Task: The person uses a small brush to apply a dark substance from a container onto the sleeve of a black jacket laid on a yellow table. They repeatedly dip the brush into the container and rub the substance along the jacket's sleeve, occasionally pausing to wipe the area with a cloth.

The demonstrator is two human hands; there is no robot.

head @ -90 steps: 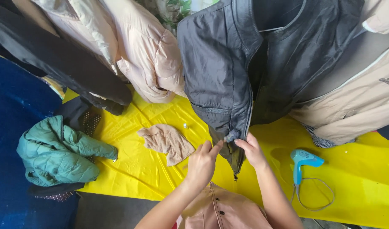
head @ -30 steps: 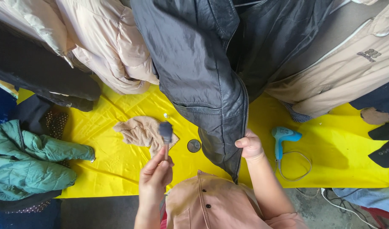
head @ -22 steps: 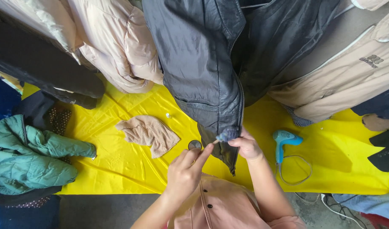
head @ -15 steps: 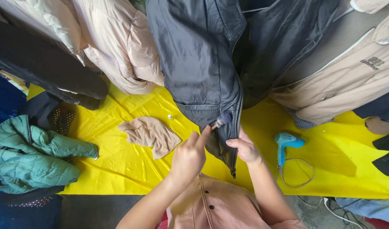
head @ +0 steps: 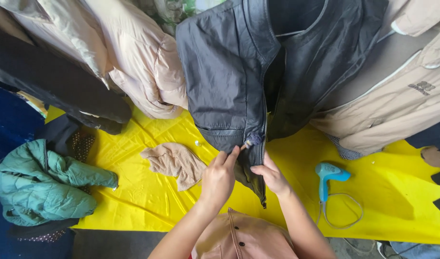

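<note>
Head view: left hand (head: pixel 219 178) pinching a small dark brush (head: pixel 252 140) against the dark jacket (head: pixel 229 91); right hand (head: pixel 272 176) gripping the jacket's hem near the zipper, over yellow sheet (head: pixel 402 192).

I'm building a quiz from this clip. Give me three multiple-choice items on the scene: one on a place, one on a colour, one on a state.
1. Where does the hair dryer lie?
A. on the yellow sheet
B. on the green jacket
C. in a hand

2. What colour is the hanging jacket being worked on?
A. red
B. dark grey
C. white

3. What is the left hand doing?
A. resting flat
B. holding a small brush to the jacket
C. gripping the dryer

A: it lies on the sheet beside the right hand.
B: its cloth is dark grey.
B: fingers pinch the brush.
</note>
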